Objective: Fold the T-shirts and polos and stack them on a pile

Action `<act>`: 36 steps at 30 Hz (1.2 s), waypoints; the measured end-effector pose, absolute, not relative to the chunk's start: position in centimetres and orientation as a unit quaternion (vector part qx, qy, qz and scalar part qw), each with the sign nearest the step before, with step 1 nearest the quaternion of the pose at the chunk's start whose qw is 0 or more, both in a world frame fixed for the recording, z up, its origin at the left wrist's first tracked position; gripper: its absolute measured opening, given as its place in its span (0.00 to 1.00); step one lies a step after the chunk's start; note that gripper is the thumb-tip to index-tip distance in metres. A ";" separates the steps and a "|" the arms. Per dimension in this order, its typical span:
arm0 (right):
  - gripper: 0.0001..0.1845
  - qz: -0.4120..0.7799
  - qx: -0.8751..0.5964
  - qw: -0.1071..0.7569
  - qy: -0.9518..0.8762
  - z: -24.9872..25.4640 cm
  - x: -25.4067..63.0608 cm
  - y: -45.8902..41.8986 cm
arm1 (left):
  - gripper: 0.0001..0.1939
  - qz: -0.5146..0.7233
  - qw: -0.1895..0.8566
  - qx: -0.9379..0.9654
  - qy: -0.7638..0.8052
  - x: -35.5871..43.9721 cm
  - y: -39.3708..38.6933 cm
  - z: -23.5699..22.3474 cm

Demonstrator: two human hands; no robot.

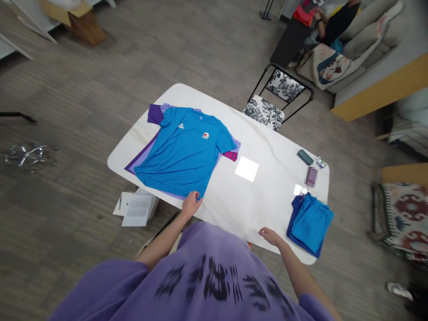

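A blue short-sleeved T-shirt [182, 151] with a white logo and a round badge lies spread on the white table [230, 200]. Beneath it, purple garments [155, 114] and a pink-striped sleeve [230, 155] stick out at the edges. At the near right corner of the T-shirt's hem, my left hand [191, 204] has its fingers bent around the cloth, a bit of blue showing between thumb and forefinger. My right hand [271, 236] is over the table's near edge, fingers stretched out and holding nothing. To its right is a folded stack of blue clothes [310, 223].
A dark green case [305, 157] and small items lie at the table's right end. A patterned chair [265, 111] stands across the table. Papers [135, 208] sit low at the near left. Another person [337, 24] works at a dark table at the back right.
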State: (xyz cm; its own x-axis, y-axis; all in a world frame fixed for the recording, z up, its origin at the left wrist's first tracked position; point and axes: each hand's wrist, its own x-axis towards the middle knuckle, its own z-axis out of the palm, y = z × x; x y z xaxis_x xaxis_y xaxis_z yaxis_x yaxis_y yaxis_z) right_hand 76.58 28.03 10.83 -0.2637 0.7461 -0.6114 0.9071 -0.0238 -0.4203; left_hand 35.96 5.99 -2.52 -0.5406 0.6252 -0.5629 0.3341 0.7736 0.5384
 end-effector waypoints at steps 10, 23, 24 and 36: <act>0.09 -0.411 0.497 0.234 0.728 3.8 57.5 38.8 | 0.22 0.095 0.359 0.293 0.881 34.1 7.7 -6.3; 0.11 -0.348 0.534 0.036 0.770 -6.1 35.8 56.7 | 0.20 0.039 0.374 0.254 0.891 32.5 8.5 -7.9; 0.11 -0.346 0.537 0.033 0.769 -6.8 35.3 57.3 | 0.22 0.036 0.373 0.248 0.893 32.5 8.5 -7.9; 0.20 -0.349 0.543 -0.022 0.763 -11.4 35.7 59.2 | 0.16 0.024 0.395 0.270 0.878 31.8 7.9 -7.7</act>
